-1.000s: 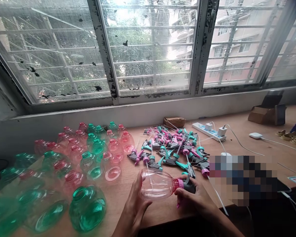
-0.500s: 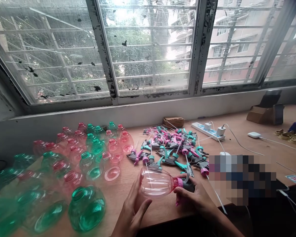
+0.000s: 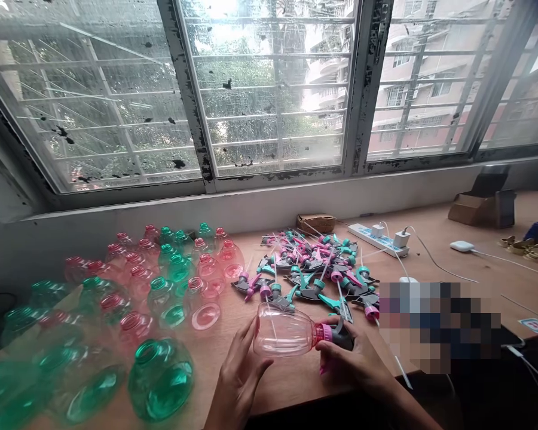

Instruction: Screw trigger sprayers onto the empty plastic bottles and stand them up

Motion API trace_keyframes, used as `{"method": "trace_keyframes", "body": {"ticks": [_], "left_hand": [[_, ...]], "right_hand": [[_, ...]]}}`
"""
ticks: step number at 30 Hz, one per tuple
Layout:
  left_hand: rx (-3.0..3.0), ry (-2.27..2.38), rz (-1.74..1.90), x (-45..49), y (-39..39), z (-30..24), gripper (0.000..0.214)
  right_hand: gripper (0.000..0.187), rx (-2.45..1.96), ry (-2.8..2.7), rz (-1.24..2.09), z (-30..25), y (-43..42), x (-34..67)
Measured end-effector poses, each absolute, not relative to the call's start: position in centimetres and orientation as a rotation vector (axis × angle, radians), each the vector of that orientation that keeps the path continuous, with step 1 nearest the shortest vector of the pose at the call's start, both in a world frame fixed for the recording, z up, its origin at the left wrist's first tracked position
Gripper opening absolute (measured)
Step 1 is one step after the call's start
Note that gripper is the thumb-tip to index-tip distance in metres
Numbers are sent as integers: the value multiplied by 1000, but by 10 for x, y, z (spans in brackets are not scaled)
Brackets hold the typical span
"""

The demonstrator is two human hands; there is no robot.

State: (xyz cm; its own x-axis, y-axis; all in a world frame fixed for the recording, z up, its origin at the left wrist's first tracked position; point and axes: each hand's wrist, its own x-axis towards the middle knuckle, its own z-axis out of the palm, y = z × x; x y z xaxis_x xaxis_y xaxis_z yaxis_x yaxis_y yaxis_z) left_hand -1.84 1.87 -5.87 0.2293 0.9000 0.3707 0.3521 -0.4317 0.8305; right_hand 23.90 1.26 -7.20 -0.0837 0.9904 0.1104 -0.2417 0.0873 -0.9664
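A clear pink spray bottle (image 3: 283, 331) lies on its side in the air above the table's front edge, its base to the left. Fitted at its neck is a trigger spray head (image 3: 341, 336) with a pink collar and dark grey body. My right hand (image 3: 352, 352) is closed around this head, thumb by the collar. My left hand (image 3: 238, 370) is at the bottle's base, fingers stretched along it and thumb spread apart below. Behind the bottle lies a pile of loose trigger spray heads (image 3: 314, 280) in pink, teal and grey, several with dip tubes.
Several open pink and green bottles stand on the left, the nearest being a green bottle (image 3: 160, 379). At the back are a brown box (image 3: 316, 223) and a white power strip (image 3: 379, 239) with chargers and cables. A blurred-out patch (image 3: 439, 325) covers something on the right.
The view has shifted slightly, so the bottles on the left appear a little further right. Both hands and the pink bottle stay almost where they were.
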Motion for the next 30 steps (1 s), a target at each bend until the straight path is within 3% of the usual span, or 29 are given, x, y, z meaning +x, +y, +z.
{"method": "trace_keyframes", "body": {"ticks": [7,12,22,30], "left_hand": [[1687,1077,1245,-20,18,-55,45],[1873,1114,1240,-20,19,-56,38],[1904,1190,1145,-19,14,-58,47],[1805,1148,1120,-15,15,-54,38]], "right_hand": [[46,-977,-1209,1283,-68,9,240],[43,-929,-1117,1310,-69,10,240],[42,-898,-1093,1271,-69,10,240],[42,-927,-1105,1252,-67,10,238]]}}
